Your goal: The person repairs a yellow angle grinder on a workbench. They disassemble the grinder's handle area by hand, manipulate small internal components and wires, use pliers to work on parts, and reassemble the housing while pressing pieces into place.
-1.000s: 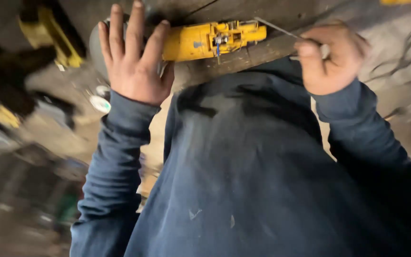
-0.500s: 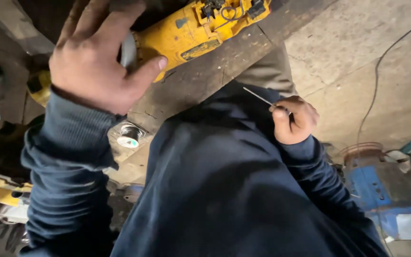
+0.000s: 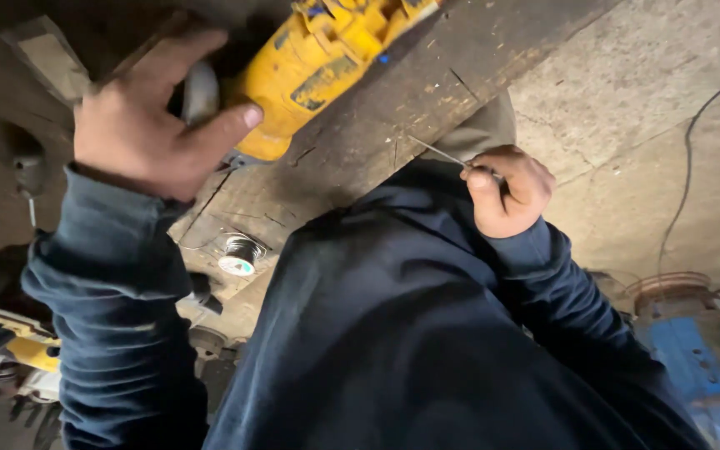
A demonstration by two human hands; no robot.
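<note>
My left hand [image 3: 147, 129] grips the rear end of a yellow power tool [image 3: 327, 58] that lies on a worn wooden bench top [image 3: 393, 142]. The tool's casing looks opened, with parts showing at the top edge of the view. My right hand [image 3: 506, 187] is closed around a thin metal pick or wire [image 3: 435, 150], held just off the bench edge with its tip pointing toward the tool. Dark blue sleeves and my torso fill the lower middle.
A small spool of wire [image 3: 237, 254] sits on the bench below the tool. Another yellow tool [image 3: 10, 337] lies at lower left. A blue machine [image 3: 693, 350] stands at lower right. A thin cable [image 3: 693, 158] runs across the concrete floor [image 3: 627, 100].
The view has swung and closed in. My left hand went from lying flat beside the tool to gripping its end. My right hand came down off the tool with the thin pick.
</note>
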